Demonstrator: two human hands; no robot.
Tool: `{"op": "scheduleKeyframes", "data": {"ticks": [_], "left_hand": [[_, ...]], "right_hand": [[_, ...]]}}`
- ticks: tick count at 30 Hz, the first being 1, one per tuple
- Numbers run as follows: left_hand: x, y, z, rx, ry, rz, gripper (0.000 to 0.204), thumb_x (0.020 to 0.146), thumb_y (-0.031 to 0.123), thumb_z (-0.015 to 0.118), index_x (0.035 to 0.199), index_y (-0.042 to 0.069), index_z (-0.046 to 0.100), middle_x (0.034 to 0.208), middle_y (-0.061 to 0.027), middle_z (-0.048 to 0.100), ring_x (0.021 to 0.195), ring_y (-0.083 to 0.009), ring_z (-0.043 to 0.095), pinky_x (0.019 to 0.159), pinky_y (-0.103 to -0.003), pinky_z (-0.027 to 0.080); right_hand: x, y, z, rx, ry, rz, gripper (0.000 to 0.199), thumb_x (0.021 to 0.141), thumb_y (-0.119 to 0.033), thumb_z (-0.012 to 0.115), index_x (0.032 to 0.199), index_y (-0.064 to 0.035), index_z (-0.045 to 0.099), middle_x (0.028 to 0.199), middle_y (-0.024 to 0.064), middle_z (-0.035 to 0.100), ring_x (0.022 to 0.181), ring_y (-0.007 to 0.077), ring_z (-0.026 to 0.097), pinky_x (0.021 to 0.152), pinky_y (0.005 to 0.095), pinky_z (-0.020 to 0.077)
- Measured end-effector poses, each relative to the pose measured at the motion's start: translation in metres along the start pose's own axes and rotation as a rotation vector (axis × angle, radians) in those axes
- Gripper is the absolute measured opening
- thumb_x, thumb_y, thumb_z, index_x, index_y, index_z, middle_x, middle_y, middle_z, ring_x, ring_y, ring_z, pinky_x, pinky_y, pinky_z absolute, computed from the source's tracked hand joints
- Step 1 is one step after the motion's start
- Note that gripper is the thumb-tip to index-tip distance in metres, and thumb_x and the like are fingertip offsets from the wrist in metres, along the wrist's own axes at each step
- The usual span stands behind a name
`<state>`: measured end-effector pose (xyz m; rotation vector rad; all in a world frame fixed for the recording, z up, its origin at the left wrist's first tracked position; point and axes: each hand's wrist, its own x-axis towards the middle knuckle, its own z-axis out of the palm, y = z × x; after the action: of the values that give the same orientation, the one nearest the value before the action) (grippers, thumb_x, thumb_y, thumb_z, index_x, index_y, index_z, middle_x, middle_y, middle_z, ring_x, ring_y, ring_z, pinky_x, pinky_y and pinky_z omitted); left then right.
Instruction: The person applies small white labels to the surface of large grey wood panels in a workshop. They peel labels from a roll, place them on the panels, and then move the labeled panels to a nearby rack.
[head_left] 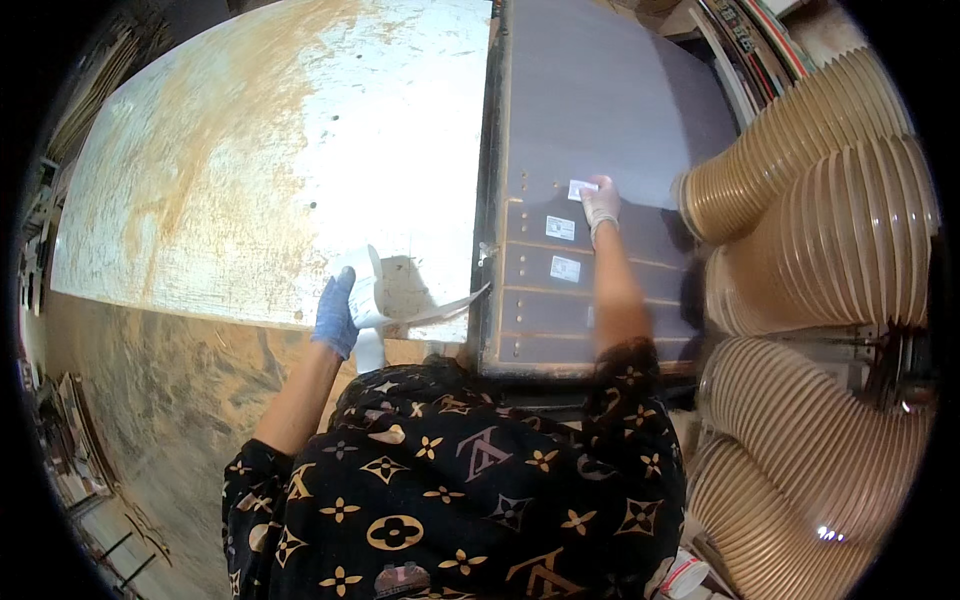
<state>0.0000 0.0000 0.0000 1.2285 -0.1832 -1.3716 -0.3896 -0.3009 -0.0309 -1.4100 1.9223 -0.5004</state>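
On the dark panel stack (pixel 600 120) to our right, our right hand (pixel 601 203), in a pale glove, lay flat with its fingers pressed down on a small white label (pixel 581 189). That label sat on the top board of the stack, near its front edge. Two more white labels showed on the boards stepped out below it: one (pixel 560 228) just under the hand, another (pixel 565 268) on the next board down. Rows of small drilled holes ran along the left ends of these boards.

Our left hand (pixel 336 318), in a blue glove, was curled around a strip of white label backing (pixel 375 300), pinching it between thumb and fingers. The strip curled up above the hand, trailed off to the right in a narrow tail and hung down a little below. This hand hovered over the front edge of the pale, rust-stained worktop (pixel 260 150), well apart from the right hand.

Large ribbed beige extraction hoses (pixel 830 200) filled the right side, close beside the stack. We could not make out any container holding anything. Our dark patterned sleeves (pixel 450 480) filled the lower edge.
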Motion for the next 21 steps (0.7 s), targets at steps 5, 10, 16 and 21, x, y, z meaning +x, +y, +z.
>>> {"op": "scheduleKeyframes", "data": {"ticks": [5, 10, 16, 21], "left_hand": [[-0.029, 0.002, -0.005, -0.169, 0.028, 0.080, 0.040, 0.089, 0.027, 0.051, 0.120, 0.004, 0.043, 0.101, -0.0100, 0.058, 0.082, -0.0189, 0.062, 0.066, -0.031, 0.055], [-0.046, 0.002, -0.009, -0.122, 0.034, 0.038, 0.041, 0.087, 0.030, 0.055, 0.117, 0.004, 0.045, 0.095, -0.0086, 0.059, 0.085, -0.0177, 0.060, 0.070, -0.030, 0.053], [-0.058, 0.018, -0.011, 0.100, -0.042, 0.153, 0.046, 0.083, 0.035, 0.060, 0.113, 0.002, 0.048, 0.091, -0.0065, 0.057, 0.081, -0.0157, 0.057, 0.068, -0.028, 0.050], [-0.069, 0.027, -0.011, 0.180, -0.119, 0.115, 0.033, 0.086, 0.026, 0.055, 0.108, 0.001, 0.052, 0.091, -0.0064, 0.057, 0.082, -0.0143, 0.055, 0.071, -0.030, 0.047]], "right_hand": [[-0.014, 0.004, 0.024, -0.386, 0.444, -0.178, 0.049, 0.077, -0.033, 0.060, 0.121, -0.0168, 0.046, 0.132, 0.0096, 0.040, 0.123, 0.0250, 0.035, 0.103, 0.0423, 0.0231], [-0.038, 0.018, 0.037, -0.822, 0.171, -0.270, 0.082, 0.084, -0.065, 0.024, 0.140, -0.0053, 0.017, 0.147, 0.0126, 0.015, 0.136, 0.0271, 0.010, 0.109, 0.0429, 0.0070], [-0.139, -0.022, 0.052, -0.438, -0.027, -0.426, 0.069, 0.086, -0.057, 0.033, 0.128, -0.0027, 0.041, 0.132, 0.0179, 0.041, 0.126, 0.0299, 0.033, 0.105, 0.0452, 0.0158], [-0.303, -0.059, 0.089, 0.680, -0.223, -0.362, 0.051, 0.092, -0.040, 0.040, 0.119, 0.0024, 0.050, 0.118, 0.0166, 0.054, 0.108, 0.0224, 0.052, 0.096, 0.0333, 0.0375]]}}
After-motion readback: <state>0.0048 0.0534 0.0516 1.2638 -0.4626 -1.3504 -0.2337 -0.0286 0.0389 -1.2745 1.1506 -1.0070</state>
